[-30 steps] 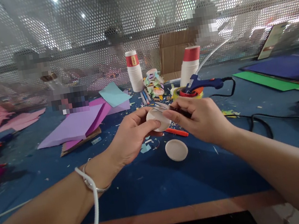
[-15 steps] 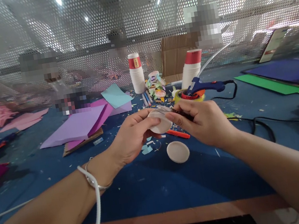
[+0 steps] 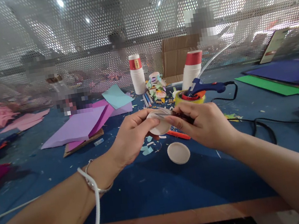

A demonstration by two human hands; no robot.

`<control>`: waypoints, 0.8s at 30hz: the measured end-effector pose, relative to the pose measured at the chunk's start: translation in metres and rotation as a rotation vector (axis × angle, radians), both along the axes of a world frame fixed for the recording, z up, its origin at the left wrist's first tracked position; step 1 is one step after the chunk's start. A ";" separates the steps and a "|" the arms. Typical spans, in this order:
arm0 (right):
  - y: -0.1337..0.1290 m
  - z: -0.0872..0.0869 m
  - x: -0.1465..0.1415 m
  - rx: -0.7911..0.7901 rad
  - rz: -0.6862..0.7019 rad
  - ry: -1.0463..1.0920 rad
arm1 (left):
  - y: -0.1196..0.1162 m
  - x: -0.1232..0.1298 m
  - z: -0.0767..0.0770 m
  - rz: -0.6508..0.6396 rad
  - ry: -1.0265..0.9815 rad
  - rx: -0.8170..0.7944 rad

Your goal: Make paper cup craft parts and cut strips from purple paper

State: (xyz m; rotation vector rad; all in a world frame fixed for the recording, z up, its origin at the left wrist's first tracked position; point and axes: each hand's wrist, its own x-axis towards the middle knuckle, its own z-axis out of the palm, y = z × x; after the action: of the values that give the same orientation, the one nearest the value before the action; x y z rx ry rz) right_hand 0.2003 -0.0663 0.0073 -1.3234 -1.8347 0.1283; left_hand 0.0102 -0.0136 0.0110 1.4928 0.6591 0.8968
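Above the blue table [image 3: 163,197], a white disc [image 3: 159,126] is pinched between the thumb and fingers of the left hand [image 3: 134,131], which is closed on its edge. To the right, scissors [image 3: 163,112] are gripped in the curled right hand [image 3: 202,120], their blades held against the disc. Below the hands, a shallow white round piece [image 3: 178,152] is seen lying on the table, apart from both; beyond, an orange pen [image 3: 178,134] is partly covered.

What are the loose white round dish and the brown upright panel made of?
White round shallow dish: probably paper, matte; dull surface and thin raised rim, though plastic isn't ruled out. Brown upright panel: corrugated cardboard, matte, from its ribbed face.
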 end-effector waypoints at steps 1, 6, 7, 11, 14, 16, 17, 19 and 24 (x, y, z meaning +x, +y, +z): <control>0.000 0.000 0.000 0.000 -0.001 -0.003 | 0.000 0.000 0.000 0.001 0.001 0.003; 0.000 0.001 0.000 0.014 0.002 -0.006 | -0.001 0.000 0.002 0.011 -0.006 0.003; 0.000 0.001 0.000 0.016 0.005 -0.003 | -0.002 0.000 0.002 0.012 -0.008 0.001; -0.001 0.002 0.000 0.004 0.011 0.003 | -0.003 0.001 0.004 0.015 -0.012 -0.011; -0.002 0.003 0.000 0.006 0.011 -0.002 | -0.003 0.001 0.005 0.020 -0.015 -0.029; -0.002 0.003 0.000 0.016 0.014 -0.002 | -0.003 0.001 0.005 0.020 -0.027 -0.056; -0.002 0.003 0.000 0.015 0.015 -0.002 | -0.003 0.001 0.005 0.014 -0.037 -0.077; -0.002 0.002 0.000 0.013 0.020 -0.005 | -0.002 0.001 0.006 -0.004 -0.061 -0.127; -0.001 -0.001 0.000 0.055 0.050 -0.003 | -0.002 0.001 0.009 -0.032 -0.081 -0.199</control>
State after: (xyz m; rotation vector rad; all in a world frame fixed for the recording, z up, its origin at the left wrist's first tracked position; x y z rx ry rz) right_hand 0.2007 -0.0668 0.0066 -1.2405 -1.8612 0.1019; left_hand 0.0111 -0.0152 0.0197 1.2802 0.6438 0.8371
